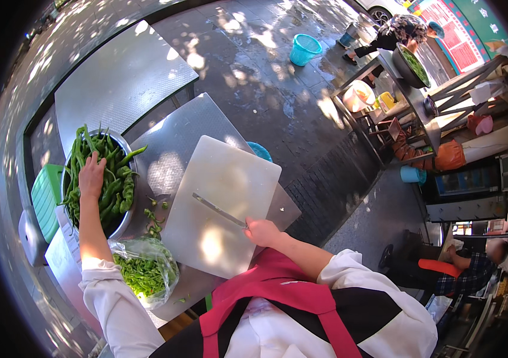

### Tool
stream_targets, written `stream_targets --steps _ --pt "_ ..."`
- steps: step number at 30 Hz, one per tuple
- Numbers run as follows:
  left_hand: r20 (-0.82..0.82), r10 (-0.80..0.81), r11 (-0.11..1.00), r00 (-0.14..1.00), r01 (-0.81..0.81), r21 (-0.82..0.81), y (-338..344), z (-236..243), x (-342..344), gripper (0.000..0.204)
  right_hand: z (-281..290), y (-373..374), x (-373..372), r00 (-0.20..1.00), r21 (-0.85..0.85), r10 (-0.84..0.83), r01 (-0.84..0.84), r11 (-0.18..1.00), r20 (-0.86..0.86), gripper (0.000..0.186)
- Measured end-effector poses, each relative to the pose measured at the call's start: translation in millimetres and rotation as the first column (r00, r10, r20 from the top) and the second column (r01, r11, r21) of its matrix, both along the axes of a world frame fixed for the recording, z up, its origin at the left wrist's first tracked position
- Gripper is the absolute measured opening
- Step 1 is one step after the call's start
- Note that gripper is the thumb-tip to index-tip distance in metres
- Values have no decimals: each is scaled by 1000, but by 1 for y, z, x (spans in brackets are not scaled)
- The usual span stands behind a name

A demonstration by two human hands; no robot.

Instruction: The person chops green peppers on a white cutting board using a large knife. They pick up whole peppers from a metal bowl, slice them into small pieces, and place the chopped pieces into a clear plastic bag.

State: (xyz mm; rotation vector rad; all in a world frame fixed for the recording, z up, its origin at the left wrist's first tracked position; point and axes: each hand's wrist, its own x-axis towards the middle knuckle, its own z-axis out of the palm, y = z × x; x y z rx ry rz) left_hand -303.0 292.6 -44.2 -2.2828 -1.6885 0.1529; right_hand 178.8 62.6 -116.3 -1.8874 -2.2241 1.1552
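Observation:
My left hand point(91, 176) is over the metal bowl point(130, 215) at the left, its fingers bent around a long green pepper on the heap of green peppers point(116, 194). In my right hand point(261, 231) is the handle of a long knife point(215, 209). Its blade lies across the white cutting board point(242, 173), pointing away and to the left. Loose pepper scraps point(153, 224) lie between bowl and board. Beside them, a clear plastic bag point(167, 271) holds cut green peppers point(143, 274).
The board rests on a metal table point(164, 167); another metal table point(125, 77) stands beyond. A green crate point(48, 194) is left of the bowl. A turquoise basket point(306, 50) stands on the floor. At far right, a person point(406, 33) bends near a bowl of greens point(412, 67); another person point(468, 265) sits lower right.

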Motion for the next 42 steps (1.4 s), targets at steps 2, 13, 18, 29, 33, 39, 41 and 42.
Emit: stream_targets --steps 2,13,18,29,33,39,41,42 --pt "78 2 998 997 -7 67 -1 32 15 28 -3 -3 2 1000 4 3 -3 1000 -6 28" --pt "953 -292 948 -75 -158 278 -179 200 78 35 -9 4 -1 995 7 48 -47 999 -91 28" --pt "944 319 947 85 -66 -315 -222 97 221 31 -13 9 19 963 -187 -134 91 978 -236 30" --pt "673 607 794 423 -357 -492 -238 -100 317 32 67 26 38 967 49 236 -233 971 -94 30" --pt "677 602 793 424 -414 -446 -238 -108 319 32 54 28 43 939 42 342 -341 939 -30 30" --pt "607 655 755 451 -425 -499 -232 -96 318 23 54 38 47 890 30 453 -455 890 53 29" --pt "619 687 725 382 -424 -543 -230 -94 319 21 61 41 47 872 31 482 -486 874 83 29" --pt "624 700 711 347 -421 -564 -229 -93 319 20 63 42 47 868 24 489 -492 870 89 29"
